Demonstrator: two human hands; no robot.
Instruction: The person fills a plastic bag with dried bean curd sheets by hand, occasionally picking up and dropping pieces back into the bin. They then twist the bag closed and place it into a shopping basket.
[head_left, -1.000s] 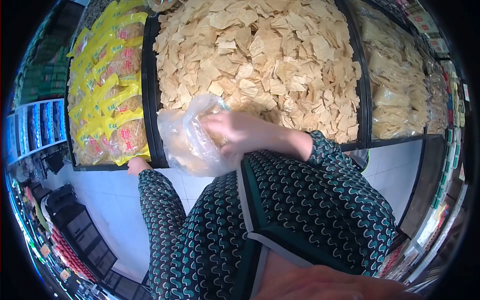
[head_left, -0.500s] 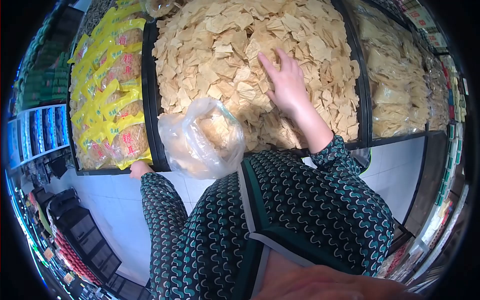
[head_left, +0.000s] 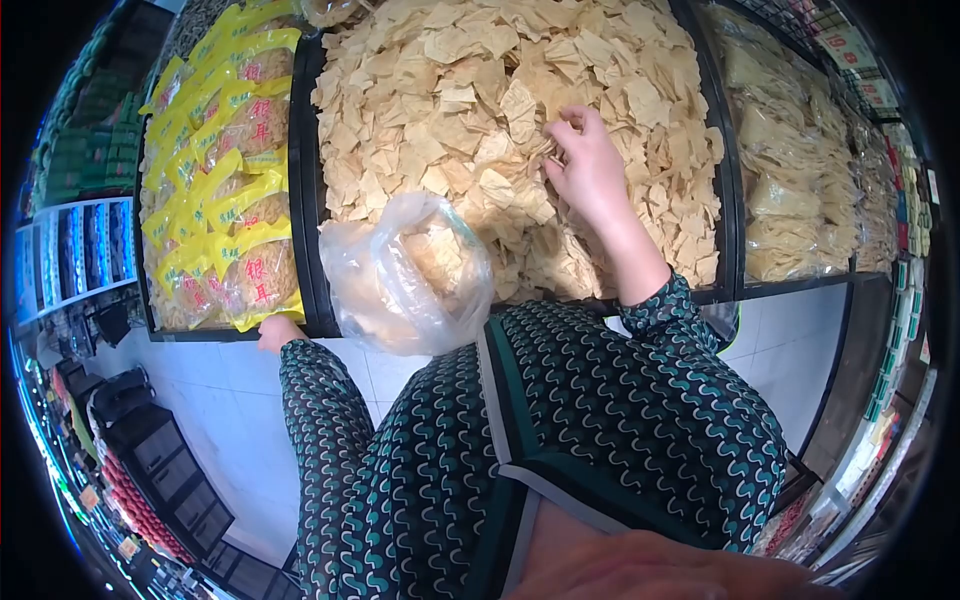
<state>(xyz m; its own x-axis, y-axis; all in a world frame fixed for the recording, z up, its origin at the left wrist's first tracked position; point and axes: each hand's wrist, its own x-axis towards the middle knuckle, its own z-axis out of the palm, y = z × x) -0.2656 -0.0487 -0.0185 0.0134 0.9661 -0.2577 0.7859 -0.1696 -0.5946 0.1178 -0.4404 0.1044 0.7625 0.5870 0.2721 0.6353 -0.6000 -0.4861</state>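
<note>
Pale, flat dried flakes (head_left: 420, 120) fill a wide black-edged bin. My right hand (head_left: 590, 165) is over the flakes right of the bin's middle, its fingers curled in and touching flakes; a flake seems pinched between thumb and fingers. A clear plastic bag (head_left: 405, 275) with flakes inside stands open at the bin's near left edge, against my clothing. My left hand (head_left: 280, 332) rests at the near edge of the neighbouring bin of yellow packets (head_left: 225, 200), its fingers mostly hidden by the rim.
To the right, past a black divider (head_left: 722, 150), lie clear bags of pale dried goods (head_left: 790, 180). White floor tiles (head_left: 230, 400) show below the bins. Dark cabinets (head_left: 170, 460) stand at the lower left, and stocked shelves (head_left: 895, 340) line the far right.
My right hand's fingers, spread before, have curled in, and the hand has shifted slightly right and nearer. Flakes near its fingertips have moved. My left hand has hardly moved.
</note>
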